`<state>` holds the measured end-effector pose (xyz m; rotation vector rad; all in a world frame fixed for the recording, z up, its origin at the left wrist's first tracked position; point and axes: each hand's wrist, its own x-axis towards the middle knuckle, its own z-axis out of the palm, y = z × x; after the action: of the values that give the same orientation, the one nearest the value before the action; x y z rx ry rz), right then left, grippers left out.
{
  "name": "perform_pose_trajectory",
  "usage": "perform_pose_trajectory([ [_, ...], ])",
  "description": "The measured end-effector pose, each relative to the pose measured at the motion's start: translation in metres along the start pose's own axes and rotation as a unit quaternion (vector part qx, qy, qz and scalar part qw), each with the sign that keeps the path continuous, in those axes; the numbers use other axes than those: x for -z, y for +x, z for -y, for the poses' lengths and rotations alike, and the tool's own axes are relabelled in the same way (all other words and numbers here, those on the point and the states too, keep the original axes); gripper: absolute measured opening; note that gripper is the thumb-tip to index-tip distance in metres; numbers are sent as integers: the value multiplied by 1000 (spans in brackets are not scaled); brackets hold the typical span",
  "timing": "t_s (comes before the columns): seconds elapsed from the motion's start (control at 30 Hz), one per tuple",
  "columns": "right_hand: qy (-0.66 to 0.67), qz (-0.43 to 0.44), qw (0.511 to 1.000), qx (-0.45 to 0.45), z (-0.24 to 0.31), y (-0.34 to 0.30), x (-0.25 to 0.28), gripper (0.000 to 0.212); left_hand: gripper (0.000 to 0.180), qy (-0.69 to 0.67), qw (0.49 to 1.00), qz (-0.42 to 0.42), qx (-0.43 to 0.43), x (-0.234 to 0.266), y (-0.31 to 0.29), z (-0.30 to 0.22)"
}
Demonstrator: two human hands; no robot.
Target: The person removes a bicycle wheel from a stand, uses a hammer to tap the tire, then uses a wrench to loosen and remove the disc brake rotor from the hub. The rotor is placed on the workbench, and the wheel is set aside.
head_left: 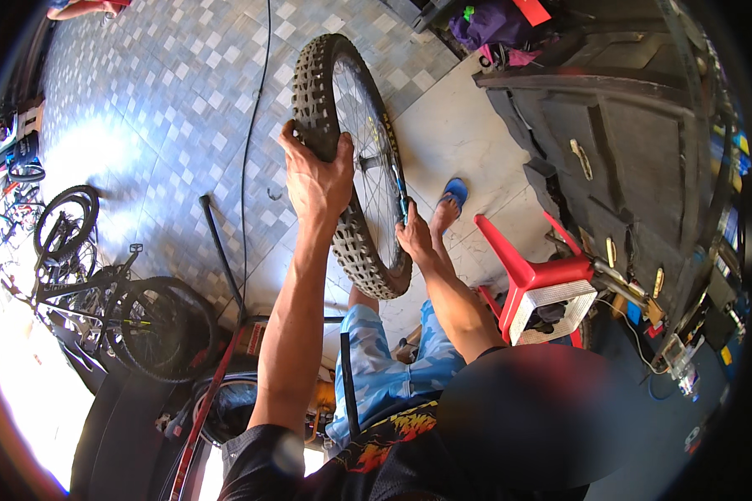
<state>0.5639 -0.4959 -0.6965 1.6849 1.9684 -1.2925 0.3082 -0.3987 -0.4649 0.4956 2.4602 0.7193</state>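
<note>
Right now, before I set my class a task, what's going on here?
A person's left hand has its grip on the knobbly tyre of a wheel. The right hand holds a slim blue item at the wheel's right side; contact is hard to judge. A red stool is to the right and a bike to the left.

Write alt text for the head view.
A person's left hand grips a knobby-tyred bicycle wheel; the right hand is at its side, by a slim blue thing. A red stool is at right, a dark bicycle at left.

A dark blur (526, 417) partly covers the shirt (401, 468).
</note>
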Motion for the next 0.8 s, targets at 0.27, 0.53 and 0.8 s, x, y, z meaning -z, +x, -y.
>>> perform_pose_trajectory([
  [0.27, 10, 33, 999, -34, 17, 2, -7, 68, 80, 9, 1000, -11, -18, -1, -4, 15],
  [0.53, -26, -27, 999, 27, 28, -9, 6, 66, 82, 17, 999, -25, -41, -2, -8, 18],
  [0.8, -13, 79, 996, -44, 57, 0, 34, 68, 84, 24, 999, -20, -31, -4, -13, 13],
])
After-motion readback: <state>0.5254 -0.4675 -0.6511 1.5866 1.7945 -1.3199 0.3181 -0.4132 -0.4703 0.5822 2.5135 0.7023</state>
